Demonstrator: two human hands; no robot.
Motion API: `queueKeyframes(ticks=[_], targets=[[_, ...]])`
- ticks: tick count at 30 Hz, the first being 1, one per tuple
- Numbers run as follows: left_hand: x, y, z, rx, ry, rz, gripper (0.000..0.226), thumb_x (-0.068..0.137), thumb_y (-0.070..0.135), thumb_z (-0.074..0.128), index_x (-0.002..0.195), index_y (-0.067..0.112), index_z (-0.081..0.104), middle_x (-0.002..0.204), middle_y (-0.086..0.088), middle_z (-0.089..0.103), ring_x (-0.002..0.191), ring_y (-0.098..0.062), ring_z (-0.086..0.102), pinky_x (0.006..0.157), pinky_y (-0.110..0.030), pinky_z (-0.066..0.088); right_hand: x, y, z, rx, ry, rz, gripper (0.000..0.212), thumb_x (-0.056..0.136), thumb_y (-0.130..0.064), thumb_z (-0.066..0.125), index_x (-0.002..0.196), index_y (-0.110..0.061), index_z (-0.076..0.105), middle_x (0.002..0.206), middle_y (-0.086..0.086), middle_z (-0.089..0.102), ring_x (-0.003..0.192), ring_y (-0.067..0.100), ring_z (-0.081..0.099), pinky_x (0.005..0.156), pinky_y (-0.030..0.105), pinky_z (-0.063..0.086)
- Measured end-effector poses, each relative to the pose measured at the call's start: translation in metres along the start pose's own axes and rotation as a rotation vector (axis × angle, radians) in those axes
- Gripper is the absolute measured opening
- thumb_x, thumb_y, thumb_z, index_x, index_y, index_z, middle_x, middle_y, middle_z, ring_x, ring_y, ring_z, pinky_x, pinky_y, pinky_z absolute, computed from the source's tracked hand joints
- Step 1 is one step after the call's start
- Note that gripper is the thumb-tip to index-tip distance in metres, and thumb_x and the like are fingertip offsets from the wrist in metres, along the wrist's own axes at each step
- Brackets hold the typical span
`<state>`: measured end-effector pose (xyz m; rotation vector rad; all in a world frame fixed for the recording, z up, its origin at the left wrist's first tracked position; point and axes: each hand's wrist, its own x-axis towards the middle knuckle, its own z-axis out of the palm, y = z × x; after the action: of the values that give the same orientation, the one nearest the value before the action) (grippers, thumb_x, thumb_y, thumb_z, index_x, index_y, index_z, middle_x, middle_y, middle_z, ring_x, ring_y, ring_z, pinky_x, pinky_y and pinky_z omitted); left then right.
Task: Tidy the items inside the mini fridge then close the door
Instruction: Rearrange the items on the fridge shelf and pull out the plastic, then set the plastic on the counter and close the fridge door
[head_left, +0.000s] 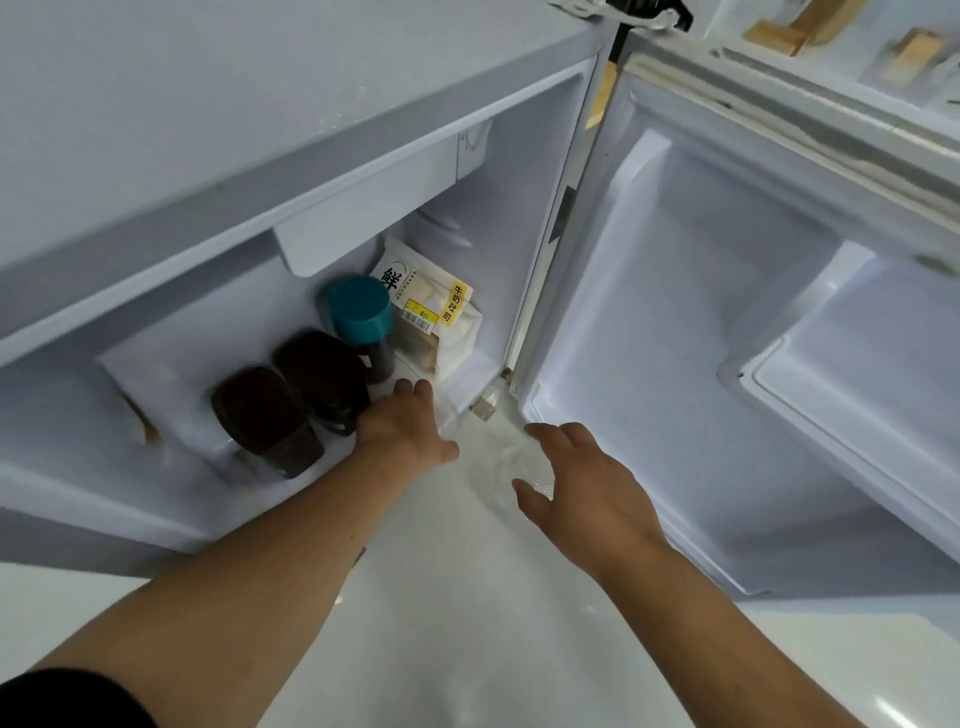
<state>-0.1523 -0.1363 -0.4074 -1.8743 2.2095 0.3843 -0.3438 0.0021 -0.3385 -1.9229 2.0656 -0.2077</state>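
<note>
The mini fridge (291, 156) stands open, with its door (701, 364) swung wide to the right. On its floor stand two dark-lidded jars (260, 410) (322, 374), a teal-capped bottle (361, 312) and a bag of sliced bread (431, 312) at the back right. My left hand (410, 426) reaches in palm down beside the nearer right jar, its fingers flat on the fridge floor. My right hand (576, 488) hovers with fingers spread in front of the door's lower corner. A faint clear round object (506, 462) lies between the hands. I cannot tell whether either hand touches it.
The door's inner shelf (857, 405) juts out at the right. A white glossy floor (467, 623) stretches in front of the fridge. Wooden pieces (779, 31) lie at the top right behind the door.
</note>
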Motion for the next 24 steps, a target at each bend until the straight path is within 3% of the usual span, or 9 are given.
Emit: queueKeyframes(ticks=[5,9,12,18,24], targets=[[-0.075,-0.002,0.000,-0.056,0.061,0.065,0.091,0.064,0.073,0.066,0.136,0.024,0.038,0.124,-0.005,0.053,0.104,-0.032,0.065,0.069,-0.035,0.046,-0.035,-0.002,-0.012,-0.046,-0.009,-0.055,0.061,0.091,-0.052,0.061,0.145,-0.035,0.038,0.131,-0.006,0.051,0.078,0.017,0.063,0.057,0.030,0.045],[-0.160,-0.010,-0.002,-0.132,0.071,0.058,0.100,0.062,0.075,0.066,0.144,0.030,0.032,0.140,0.000,0.050,0.111,-0.030,0.064,0.083,-0.041,0.052,-0.066,-0.015,-0.019,-0.065,-0.043,-0.135,0.065,0.090,-0.053,0.061,0.146,-0.036,0.034,0.138,-0.005,0.049,0.097,0.021,0.064,0.064,0.032,0.049],[-0.223,-0.032,0.003,-0.137,0.071,0.043,0.102,0.061,0.079,0.064,0.145,0.033,0.030,0.142,0.003,0.051,0.112,-0.028,0.064,0.088,-0.042,0.055,-0.089,-0.037,-0.014,-0.054,-0.079,-0.220,0.068,0.090,-0.052,0.063,0.148,-0.035,0.032,0.139,-0.005,0.050,0.100,0.022,0.064,0.066,0.034,0.051],[-0.310,-0.107,0.017,-0.139,0.065,-0.082,0.098,0.064,0.074,0.068,0.144,0.031,0.033,0.139,0.003,0.050,0.108,-0.028,0.065,0.084,-0.040,0.057,-0.124,-0.103,0.011,-0.017,-0.139,-0.394,0.063,0.089,-0.048,0.064,0.144,-0.030,0.038,0.137,-0.003,0.051,0.098,0.023,0.064,0.069,0.035,0.052],[-0.338,-0.192,0.041,-0.159,0.050,-0.198,0.099,0.063,0.073,0.067,0.146,0.029,0.034,0.140,0.002,0.049,0.107,-0.028,0.065,0.078,-0.039,0.054,-0.139,-0.184,0.061,-0.047,-0.199,-0.512,0.059,0.091,-0.047,0.063,0.141,-0.027,0.039,0.133,0.000,0.052,0.099,0.023,0.063,0.074,0.038,0.055]])
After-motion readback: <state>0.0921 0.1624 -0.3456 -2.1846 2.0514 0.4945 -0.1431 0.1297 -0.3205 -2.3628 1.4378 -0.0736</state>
